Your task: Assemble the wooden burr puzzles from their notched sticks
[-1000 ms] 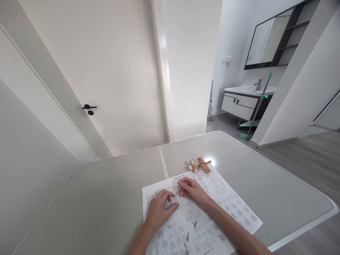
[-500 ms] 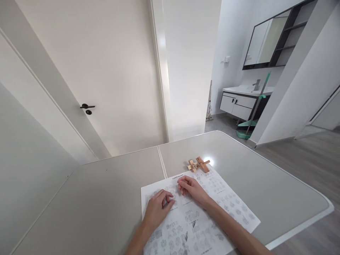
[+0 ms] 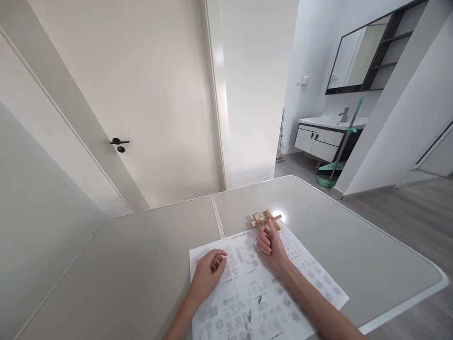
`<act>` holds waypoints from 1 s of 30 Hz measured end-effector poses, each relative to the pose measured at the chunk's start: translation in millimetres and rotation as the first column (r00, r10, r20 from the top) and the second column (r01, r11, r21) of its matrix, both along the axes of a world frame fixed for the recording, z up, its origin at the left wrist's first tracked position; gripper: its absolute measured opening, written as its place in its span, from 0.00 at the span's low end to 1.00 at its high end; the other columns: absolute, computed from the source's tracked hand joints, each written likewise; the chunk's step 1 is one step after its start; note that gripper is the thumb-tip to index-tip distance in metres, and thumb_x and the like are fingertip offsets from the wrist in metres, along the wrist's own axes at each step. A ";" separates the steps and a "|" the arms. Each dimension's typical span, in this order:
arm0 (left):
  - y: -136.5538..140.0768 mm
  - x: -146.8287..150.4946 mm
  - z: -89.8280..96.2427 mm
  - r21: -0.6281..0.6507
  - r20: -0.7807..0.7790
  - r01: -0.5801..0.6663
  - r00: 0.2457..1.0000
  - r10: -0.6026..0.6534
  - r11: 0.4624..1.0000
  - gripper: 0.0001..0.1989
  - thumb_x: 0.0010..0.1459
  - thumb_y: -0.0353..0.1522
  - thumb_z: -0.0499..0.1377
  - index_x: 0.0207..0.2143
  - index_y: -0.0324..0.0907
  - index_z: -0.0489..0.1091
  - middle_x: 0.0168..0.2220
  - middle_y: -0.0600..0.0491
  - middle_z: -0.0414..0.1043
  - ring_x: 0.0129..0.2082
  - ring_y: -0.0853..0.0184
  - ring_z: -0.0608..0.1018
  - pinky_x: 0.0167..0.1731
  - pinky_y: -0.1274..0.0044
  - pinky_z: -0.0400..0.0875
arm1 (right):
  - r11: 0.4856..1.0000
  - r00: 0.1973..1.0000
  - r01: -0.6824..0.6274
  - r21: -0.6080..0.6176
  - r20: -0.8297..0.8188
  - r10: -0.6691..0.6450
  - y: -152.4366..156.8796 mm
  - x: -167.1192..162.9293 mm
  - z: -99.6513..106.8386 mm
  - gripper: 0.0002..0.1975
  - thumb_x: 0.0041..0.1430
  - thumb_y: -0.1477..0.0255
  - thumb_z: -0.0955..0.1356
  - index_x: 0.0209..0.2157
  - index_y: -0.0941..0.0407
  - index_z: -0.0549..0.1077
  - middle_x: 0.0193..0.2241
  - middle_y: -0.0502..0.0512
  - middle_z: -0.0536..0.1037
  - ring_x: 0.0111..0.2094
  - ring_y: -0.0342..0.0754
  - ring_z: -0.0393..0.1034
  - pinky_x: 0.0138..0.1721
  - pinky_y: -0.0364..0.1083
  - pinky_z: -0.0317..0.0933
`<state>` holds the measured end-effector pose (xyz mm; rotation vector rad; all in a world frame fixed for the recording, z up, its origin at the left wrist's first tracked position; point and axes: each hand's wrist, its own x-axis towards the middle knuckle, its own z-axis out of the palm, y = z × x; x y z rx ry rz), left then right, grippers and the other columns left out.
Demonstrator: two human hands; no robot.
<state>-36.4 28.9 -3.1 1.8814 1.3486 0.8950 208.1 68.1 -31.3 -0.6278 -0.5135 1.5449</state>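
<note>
We see through one camera worn on the head, looking forward and down over the desk [image 3: 141,264]. Its near part runs out of the bottom of our view, while its far edge crosses below mid-height. Our left hand [image 3: 208,275] and right hand [image 3: 275,250] sit near us, low and central. Beyond, we face a door [image 3: 141,85], with a washbasin [image 3: 322,121] farther off to the right.

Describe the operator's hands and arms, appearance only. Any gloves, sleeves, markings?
Left hand and right hand: both bare, no gloves. Slender fingers, no rings visible. Forearms slim, uncovered to the frame edge; no sleeves, watch, cables or markings visible.
</note>
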 end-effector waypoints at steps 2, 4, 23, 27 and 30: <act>2.8 -4.0 2.6 -0.001 0.064 -0.082 0.995 0.082 0.997 0.16 0.63 0.45 0.57 0.39 0.44 0.75 0.27 0.56 0.68 0.23 0.70 0.66 0.24 0.78 0.62 | 1.000 1.000 0.025 -0.005 0.000 -0.025 2.3 4.6 -1.5 0.27 0.57 0.42 0.68 0.28 0.53 0.68 0.13 0.37 0.50 0.13 0.36 0.37 0.13 0.41 0.37; 5.0 -7.0 3.2 -0.004 0.112 -0.147 0.983 0.146 0.989 0.18 0.63 0.48 0.56 0.37 0.43 0.74 0.24 0.57 0.64 0.21 0.71 0.63 0.22 0.79 0.59 | 0.999 0.999 0.050 0.002 0.019 -0.050 4.1 7.5 -2.6 0.26 0.57 0.43 0.69 0.29 0.53 0.68 0.13 0.37 0.50 0.12 0.36 0.38 0.13 0.41 0.38; 6.0 -7.8 -1.7 -0.012 0.209 -0.235 0.950 0.232 0.972 0.21 0.62 0.51 0.56 0.39 0.42 0.73 0.23 0.59 0.60 0.23 0.69 0.65 0.23 0.79 0.59 | 0.974 0.850 0.164 0.158 0.479 -0.221 -4.7 -0.9 11.6 0.24 0.65 0.45 0.64 0.29 0.52 0.66 0.15 0.43 0.59 0.16 0.42 0.47 0.18 0.45 0.43; 3.2 -4.5 -1.7 0.022 0.230 -0.157 0.962 0.148 0.987 0.17 0.63 0.47 0.58 0.44 0.43 0.72 0.34 0.52 0.75 0.34 0.64 0.75 0.37 0.74 0.71 | 0.949 0.693 -0.212 0.232 0.721 -0.021 -23.7 -17.1 20.9 0.25 0.69 0.47 0.59 0.32 0.52 0.70 0.17 0.47 0.68 0.18 0.45 0.57 0.25 0.46 0.52; 2.2 -2.9 -2.6 0.034 0.309 -0.006 0.951 -0.005 0.999 0.25 0.61 0.48 0.62 0.54 0.44 0.68 0.51 0.43 0.75 0.48 0.58 0.77 0.50 0.68 0.71 | 0.879 0.543 -0.416 0.233 0.839 0.035 -37.0 -29.0 26.1 0.24 0.71 0.51 0.58 0.30 0.53 0.71 0.18 0.48 0.70 0.20 0.46 0.60 0.28 0.46 0.52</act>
